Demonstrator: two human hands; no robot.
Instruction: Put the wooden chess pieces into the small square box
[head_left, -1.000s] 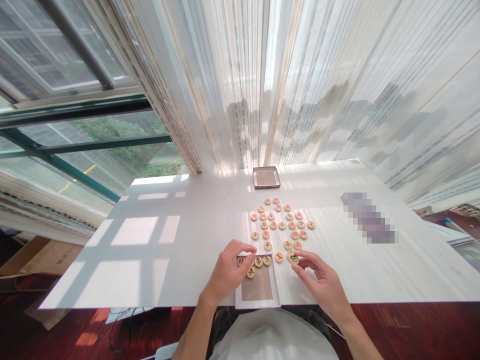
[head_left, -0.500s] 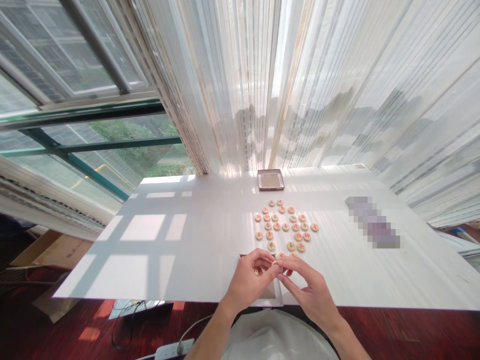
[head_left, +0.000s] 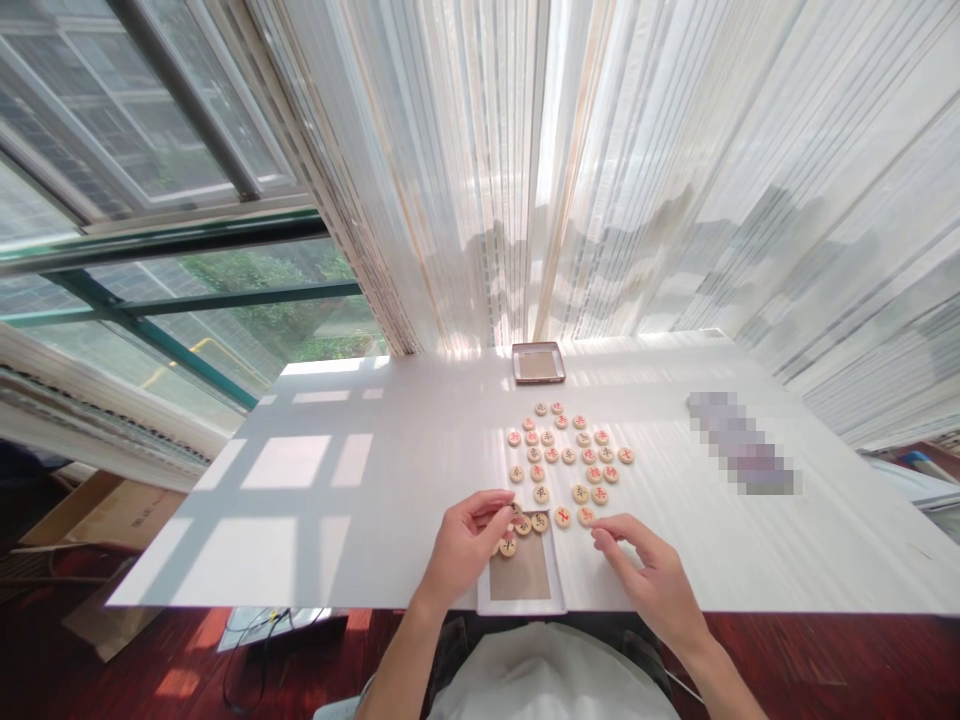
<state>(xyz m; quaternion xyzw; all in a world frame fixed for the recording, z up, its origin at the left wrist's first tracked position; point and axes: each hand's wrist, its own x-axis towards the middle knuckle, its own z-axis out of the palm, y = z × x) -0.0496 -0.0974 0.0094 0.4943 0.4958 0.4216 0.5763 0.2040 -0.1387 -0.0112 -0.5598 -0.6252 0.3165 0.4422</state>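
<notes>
A shallow white box (head_left: 556, 585) with a brown floor lies at the near table edge. A few round wooden game pieces (head_left: 523, 524) with red or dark characters sit along its far end. My left hand (head_left: 461, 545) rests on the box's far-left corner, thumb and fingers pinched on a piece there that is mostly hidden. My right hand (head_left: 649, 575) lies to the right of the box, fingers loosely apart and empty. Its fingertips are just short of a red-marked piece (head_left: 586, 515) on the table. Several more pieces (head_left: 570, 450) lie scattered beyond.
A small brown-rimmed square tray (head_left: 538, 362) stands at the table's far edge by the sheer curtains. A pixelated oblong thing (head_left: 742, 445) lies to the right. The white table (head_left: 315, 500) has sun patches on its left; cardboard boxes (head_left: 105, 510) sit on the floor at left.
Half a second ago both hands met over the box with a piece between them. My right hand has since drawn back to the right, and my left hand has stayed at the box's corner.
</notes>
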